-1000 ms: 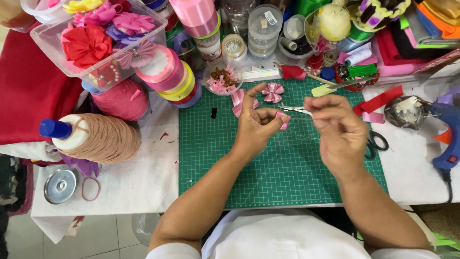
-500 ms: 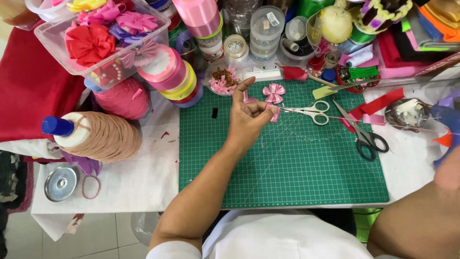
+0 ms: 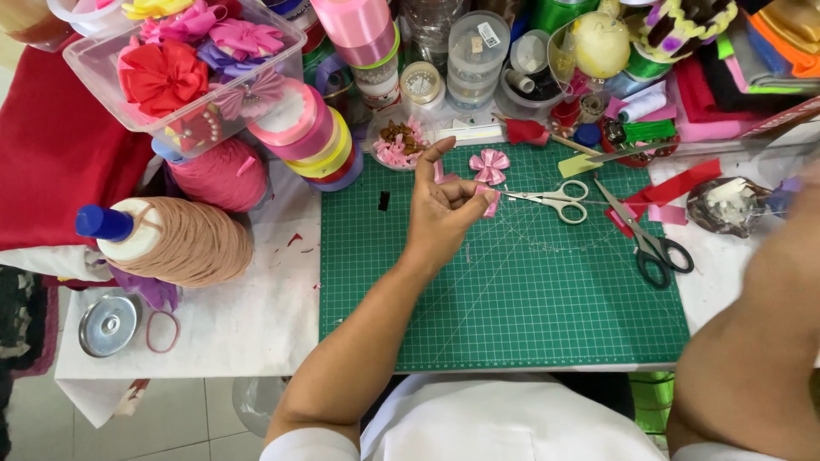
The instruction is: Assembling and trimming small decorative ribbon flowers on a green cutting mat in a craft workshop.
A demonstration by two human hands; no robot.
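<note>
Ribbon piece [image 3: 490,202]: pink, light, soft — likely slippery; pinch at its fold.
Left hand [image 3: 444,209]: fingertips closed on it.
Right hand: out of view.

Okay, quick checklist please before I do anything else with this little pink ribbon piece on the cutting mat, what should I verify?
1. Grip on the pink ribbon piece: pinched at the fingertips of the left hand, above the green cutting mat. Ok.
2. Right hand free: only its arm shows at the frame's right edge; hand out of view. Cannot tell.
3. White-handled scissors: lying on the mat right beside the ribbon piece. Ok.
4. Black-handled scissors: lying at the mat's right edge, blades apart. Not ok.
5. Finished pink bow: lying on the mat just beyond the fingers, apart from them. Ok.
</note>
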